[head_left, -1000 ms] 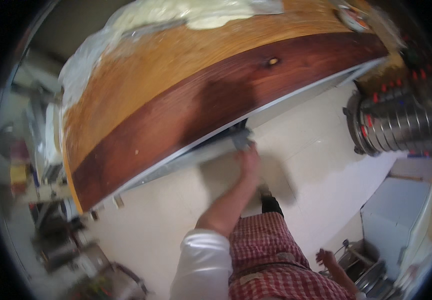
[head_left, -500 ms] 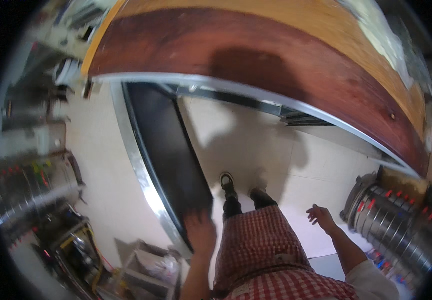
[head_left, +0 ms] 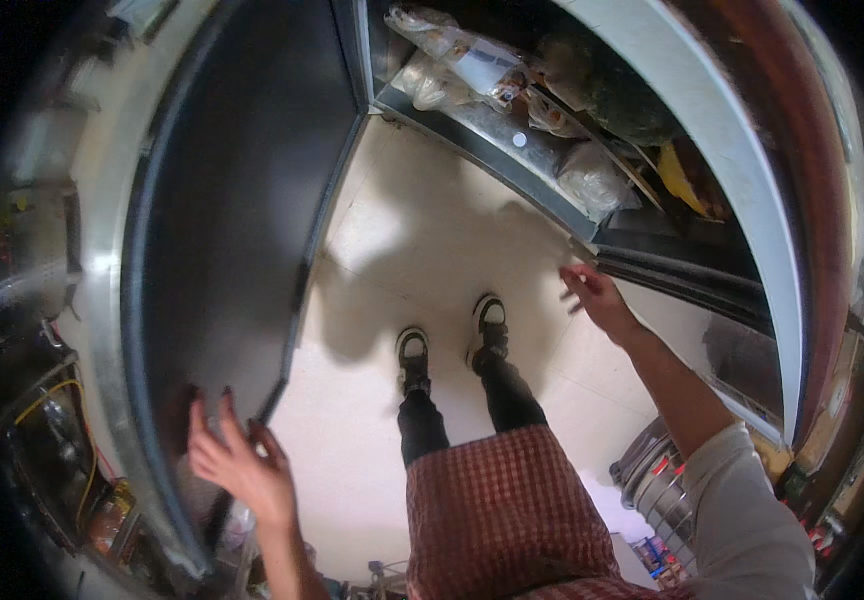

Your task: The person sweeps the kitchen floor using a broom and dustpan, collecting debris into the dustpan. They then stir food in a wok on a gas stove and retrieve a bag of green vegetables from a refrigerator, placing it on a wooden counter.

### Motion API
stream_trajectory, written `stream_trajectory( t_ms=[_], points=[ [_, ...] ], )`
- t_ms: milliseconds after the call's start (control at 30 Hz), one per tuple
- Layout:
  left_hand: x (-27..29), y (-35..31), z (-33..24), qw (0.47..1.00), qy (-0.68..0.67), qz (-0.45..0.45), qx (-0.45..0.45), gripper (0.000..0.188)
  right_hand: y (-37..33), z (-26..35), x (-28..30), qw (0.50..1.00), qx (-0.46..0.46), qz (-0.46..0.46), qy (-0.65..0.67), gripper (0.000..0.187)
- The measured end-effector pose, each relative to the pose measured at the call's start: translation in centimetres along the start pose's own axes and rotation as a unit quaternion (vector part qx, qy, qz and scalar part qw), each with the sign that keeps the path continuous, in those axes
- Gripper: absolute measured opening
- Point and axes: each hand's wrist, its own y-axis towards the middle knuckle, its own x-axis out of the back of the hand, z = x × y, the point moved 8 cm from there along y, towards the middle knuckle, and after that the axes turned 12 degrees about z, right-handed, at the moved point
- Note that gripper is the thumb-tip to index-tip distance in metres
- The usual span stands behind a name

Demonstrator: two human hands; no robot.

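Note:
A swung-out cabinet door [head_left: 237, 220] stands at my left, its dark inner panel facing me and its rim silvery. Against or just beside that panel's near end is my left hand [head_left: 242, 462], fingers spread and nothing in them; whether it touches the panel I cannot tell. My right hand [head_left: 597, 298] hangs in the air before the cabinet opening, fingers loosely bent, holding nothing visible. Inside the cabinet [head_left: 517, 190] lie clear plastic bags [head_left: 592, 178], a long wrapped bundle [head_left: 462, 55], dark green contents and something yellow [head_left: 680, 178].
Above the cabinet runs a counter with a reddish-brown edge [head_left: 814, 170]. A ribbed dark cylindrical container [head_left: 657, 480] stands at my lower right. Cluttered equipment with a yellow cable [head_left: 82, 420] is at the far left. Pale tiled floor [head_left: 392, 250] lies under my shoes.
The door stands wider, and the bagged contents have come into view. My left hand has moved left along with the door; my right hand has reached forward towards the cabinet.

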Motion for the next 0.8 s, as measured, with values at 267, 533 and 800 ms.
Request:
stream_trajectory(
  t_ms=[267, 533, 800],
  points=[
    [-5.0, 1.8, -1.3, 0.998, -0.008, -0.059, 0.021, 0.064, 13.5, 5.2, 7.0, 0.986, 0.087, -0.140, 0.019, 0.060],
    [-8.3, 2.6, -2.7, 0.998, 0.034, -0.054, 0.023, 0.058, 16.7, 8.2, 5.5, 0.995, 0.055, -0.088, -0.012, 0.033],
    [-9.3, 2.4, -2.9, 0.993, 0.072, -0.086, 0.042, 0.053, 12.3, 27.2, 8.1, 0.787, 0.379, -0.297, -0.387, 0.025]
  ],
)
